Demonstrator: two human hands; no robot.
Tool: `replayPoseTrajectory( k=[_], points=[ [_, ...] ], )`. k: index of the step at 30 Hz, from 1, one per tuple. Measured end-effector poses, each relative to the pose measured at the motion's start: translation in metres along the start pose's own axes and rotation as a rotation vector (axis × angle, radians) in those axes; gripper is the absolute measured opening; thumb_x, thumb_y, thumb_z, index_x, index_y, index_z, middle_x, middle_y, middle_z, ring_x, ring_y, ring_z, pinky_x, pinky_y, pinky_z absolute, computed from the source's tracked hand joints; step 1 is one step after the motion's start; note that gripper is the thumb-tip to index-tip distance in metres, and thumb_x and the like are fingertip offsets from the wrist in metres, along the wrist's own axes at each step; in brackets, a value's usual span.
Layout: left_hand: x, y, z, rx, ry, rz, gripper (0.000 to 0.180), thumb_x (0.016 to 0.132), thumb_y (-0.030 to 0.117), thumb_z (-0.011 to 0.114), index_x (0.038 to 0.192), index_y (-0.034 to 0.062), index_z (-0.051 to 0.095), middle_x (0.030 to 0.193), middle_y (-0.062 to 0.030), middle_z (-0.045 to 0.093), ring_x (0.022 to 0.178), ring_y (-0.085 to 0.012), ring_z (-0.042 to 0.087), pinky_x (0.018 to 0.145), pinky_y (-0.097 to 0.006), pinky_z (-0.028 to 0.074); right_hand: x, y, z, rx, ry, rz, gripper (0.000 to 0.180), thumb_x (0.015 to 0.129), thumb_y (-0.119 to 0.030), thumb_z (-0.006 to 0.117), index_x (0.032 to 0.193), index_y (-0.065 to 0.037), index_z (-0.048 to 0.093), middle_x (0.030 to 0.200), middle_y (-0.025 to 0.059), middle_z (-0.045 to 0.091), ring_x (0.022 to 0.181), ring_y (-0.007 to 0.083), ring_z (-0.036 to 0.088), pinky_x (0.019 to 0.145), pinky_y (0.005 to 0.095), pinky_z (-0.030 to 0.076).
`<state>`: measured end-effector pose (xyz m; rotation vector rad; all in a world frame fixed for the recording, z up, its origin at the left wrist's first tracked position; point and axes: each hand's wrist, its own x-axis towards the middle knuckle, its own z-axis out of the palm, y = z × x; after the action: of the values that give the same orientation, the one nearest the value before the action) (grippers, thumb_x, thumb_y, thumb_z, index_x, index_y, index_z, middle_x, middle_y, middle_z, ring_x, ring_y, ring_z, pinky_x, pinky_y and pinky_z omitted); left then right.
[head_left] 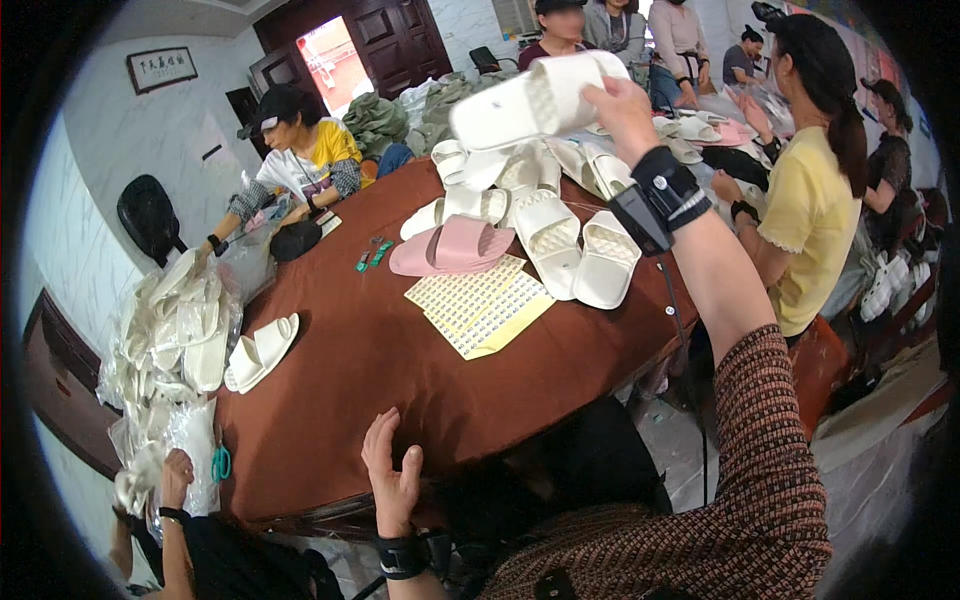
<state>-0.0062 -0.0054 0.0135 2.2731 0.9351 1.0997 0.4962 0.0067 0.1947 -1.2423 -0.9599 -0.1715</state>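
My right hand is raised over the far part of the table, its fingers closed on a white slide slipper with a quilted strap. The slipper is held sideways, its sole end pointing left. My left hand is at the table's near edge, fingers apart, holding nothing. Below the raised slipper lies a heap of white slippers. A pink slipper rests at the heap's left side. Yellow-and-white sticker sheets lie in front of it, partly under the pink slipper.
The table has a brown cloth. A lone white slipper lies left, near bagged slippers. Green-handled scissors and small green snips lie on it. Co-workers sit left and stand right; another's hand is at lower left.
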Motion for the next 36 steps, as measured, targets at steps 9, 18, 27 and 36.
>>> replayPoseTrajectory(
  k=[9, 18, 27, 36],
  points=[
    [0.0, -0.003, -0.007, 0.193, -0.013, 0.03, 0.046, 0.083, 0.028, 0.063, 0.123, 0.0053, 0.055, 0.125, -0.0135, 0.056, 0.122, -0.0334, 0.045, 0.104, -0.044, 0.03, -0.1, 0.065, 0.033, -0.402, -0.228, 0.018, 0.054, 0.077, -0.022, 0.067, 0.118, 0.009, 0.053, 0.121, 0.0275, 0.056, 0.116, 0.0355, 0.053, 0.096, 0.0356, 0.042],
    [0.001, -0.007, -0.005, 0.228, -0.02, 0.042, 0.046, 0.085, 0.032, 0.065, 0.122, 0.006, 0.056, 0.12, -0.0147, 0.057, 0.121, -0.0319, 0.046, 0.105, -0.044, 0.029, -0.169, 0.017, 0.059, -0.165, -0.492, -0.139, 0.03, 0.083, -0.007, 0.058, 0.113, -0.001, 0.058, 0.129, 0.0209, 0.052, 0.123, 0.0332, 0.047, 0.103, 0.0372, 0.036],
    [0.004, -0.016, -0.019, 0.05, -0.133, -0.017, 0.046, 0.087, 0.026, 0.063, 0.127, 0.0057, 0.052, 0.126, -0.0155, 0.054, 0.122, -0.0316, 0.046, 0.105, -0.041, 0.032, -0.206, -0.011, 0.052, -0.121, -0.675, -0.154, 0.026, 0.081, -0.003, 0.059, 0.107, -0.002, 0.059, 0.127, 0.021, 0.053, 0.123, 0.0338, 0.047, 0.104, 0.0378, 0.035],
    [0.079, -0.098, -0.116, -0.55, 0.409, -0.544, 0.052, 0.095, 0.033, 0.055, 0.127, -0.0063, 0.044, 0.118, -0.0141, 0.055, 0.096, -0.0202, 0.055, 0.081, -0.034, 0.048, -0.227, -0.019, 0.029, -0.04, -0.747, -0.122, 0.023, 0.08, 0.003, 0.059, 0.102, -0.001, 0.06, 0.12, 0.0174, 0.058, 0.114, 0.0307, 0.054, 0.097, 0.0352, 0.041]
  ],
)
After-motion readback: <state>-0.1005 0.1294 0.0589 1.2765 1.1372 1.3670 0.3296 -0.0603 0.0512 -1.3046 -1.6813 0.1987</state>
